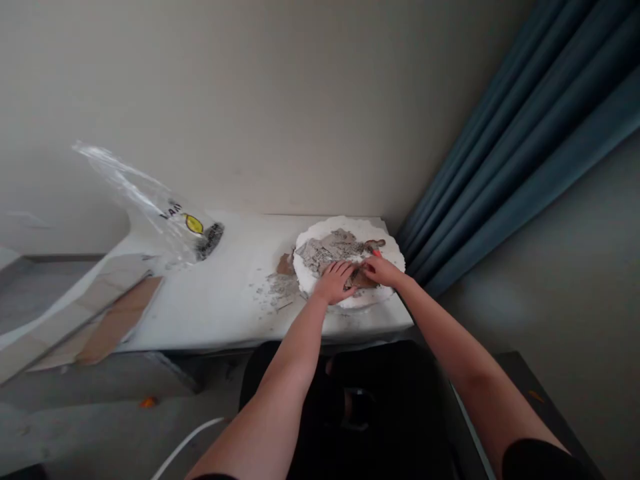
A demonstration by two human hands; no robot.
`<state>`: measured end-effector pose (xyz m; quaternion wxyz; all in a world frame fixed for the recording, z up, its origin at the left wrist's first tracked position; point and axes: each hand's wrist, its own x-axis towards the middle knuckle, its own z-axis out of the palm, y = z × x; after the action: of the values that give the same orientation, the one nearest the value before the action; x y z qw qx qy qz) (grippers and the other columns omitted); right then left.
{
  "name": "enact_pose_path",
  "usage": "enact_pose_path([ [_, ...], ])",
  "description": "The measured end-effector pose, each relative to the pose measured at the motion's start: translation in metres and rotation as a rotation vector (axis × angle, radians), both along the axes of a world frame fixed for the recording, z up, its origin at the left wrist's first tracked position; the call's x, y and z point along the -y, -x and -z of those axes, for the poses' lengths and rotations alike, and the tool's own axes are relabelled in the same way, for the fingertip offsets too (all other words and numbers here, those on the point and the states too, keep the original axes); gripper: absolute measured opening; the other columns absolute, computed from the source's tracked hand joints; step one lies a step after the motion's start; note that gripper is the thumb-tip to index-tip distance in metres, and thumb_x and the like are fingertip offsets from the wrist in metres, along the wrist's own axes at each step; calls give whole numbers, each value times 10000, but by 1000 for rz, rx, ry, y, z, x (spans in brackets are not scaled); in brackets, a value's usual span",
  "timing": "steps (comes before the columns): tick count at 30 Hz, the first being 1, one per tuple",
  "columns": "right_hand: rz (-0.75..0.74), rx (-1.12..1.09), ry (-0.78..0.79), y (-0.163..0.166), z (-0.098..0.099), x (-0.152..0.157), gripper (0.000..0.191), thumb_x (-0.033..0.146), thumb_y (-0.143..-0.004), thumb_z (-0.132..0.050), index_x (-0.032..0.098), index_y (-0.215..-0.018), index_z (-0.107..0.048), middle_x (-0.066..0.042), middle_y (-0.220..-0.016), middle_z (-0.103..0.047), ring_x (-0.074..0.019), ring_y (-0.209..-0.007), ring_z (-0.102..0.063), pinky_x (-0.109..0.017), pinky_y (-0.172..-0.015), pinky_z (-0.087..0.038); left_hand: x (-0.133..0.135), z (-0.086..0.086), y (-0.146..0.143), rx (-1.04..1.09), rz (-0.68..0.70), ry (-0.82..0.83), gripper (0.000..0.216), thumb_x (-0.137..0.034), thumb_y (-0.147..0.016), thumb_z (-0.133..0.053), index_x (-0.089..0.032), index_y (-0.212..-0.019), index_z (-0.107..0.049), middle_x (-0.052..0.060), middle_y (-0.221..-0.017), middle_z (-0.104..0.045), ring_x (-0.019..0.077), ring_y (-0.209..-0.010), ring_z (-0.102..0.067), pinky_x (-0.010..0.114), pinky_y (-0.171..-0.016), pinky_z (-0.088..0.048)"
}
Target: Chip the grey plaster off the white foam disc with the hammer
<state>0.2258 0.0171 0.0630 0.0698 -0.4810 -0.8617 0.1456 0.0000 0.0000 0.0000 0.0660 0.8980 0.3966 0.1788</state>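
Note:
A round white foam-like slab [390,250] lies on the right end of a white table [225,307]. Its top is covered with grey and brown flaky material [330,247]. My left hand [334,281] rests palm down on the slab's near edge, fingers spread. Just to its right, my right hand [381,270] is closed around a small tool with a red-orange tip [377,253], pressed against a brown patch between the two hands. What the tool is I cannot make out.
Grey crumbs and a brown scrap [280,283] lie on the table left of the slab. A clear plastic bag [160,213] with a yellow label stands at the back left. Cardboard pieces [100,320] lean off the left. Blue curtains [525,133] hang on the right.

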Motion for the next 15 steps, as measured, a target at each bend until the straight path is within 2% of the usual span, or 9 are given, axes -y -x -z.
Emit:
enact_pose_path([
  [2,-25,31,-9,5,0,-3,430,82,-890,-571,146,-1288,-722,-129,-1125,-755,-225,-1005,-664,-309,-910,-470,0,0,0,-1,2,0,699,-536,-942,-533,-143,-1517,-476,153,-1613,-474,311,-1530,-369,508,-1304,-249],
  [3,-37,52,-11,7,0,-5,454,72,-886,-560,150,-1302,-723,-134,-1161,-753,-230,-1039,-668,-318,-945,-468,0,0,0,-2,3,1,701,-531,-940,-536,-133,-1513,-479,157,-1613,-474,313,-1530,-369,505,-1306,-247],
  [7,-36,94,-25,10,2,-10,376,77,-899,-526,103,-1179,-775,-163,-1142,-759,-251,-1078,-675,-339,-996,-467,0,0,0,-2,-2,12,733,-536,-935,-542,-108,-1524,-459,169,-1608,-480,313,-1534,-364,498,-1308,-244],
  [11,-60,85,-19,9,4,-14,414,53,-889,-532,130,-1226,-759,-133,-1199,-759,-229,-1125,-667,-315,-1033,-449,1,0,-1,-5,-11,17,747,-541,-933,-542,-110,-1535,-441,177,-1608,-478,316,-1535,-367,506,-1308,-241],
  [15,-27,106,-17,11,5,-19,315,76,-929,-517,120,-1099,-779,-144,-1141,-770,-234,-1084,-673,-311,-985,-458,1,0,0,3,-9,12,739,-543,-932,-540,-123,-1532,-442,174,-1602,-484,308,-1535,-369,504,-1307,-244],
])
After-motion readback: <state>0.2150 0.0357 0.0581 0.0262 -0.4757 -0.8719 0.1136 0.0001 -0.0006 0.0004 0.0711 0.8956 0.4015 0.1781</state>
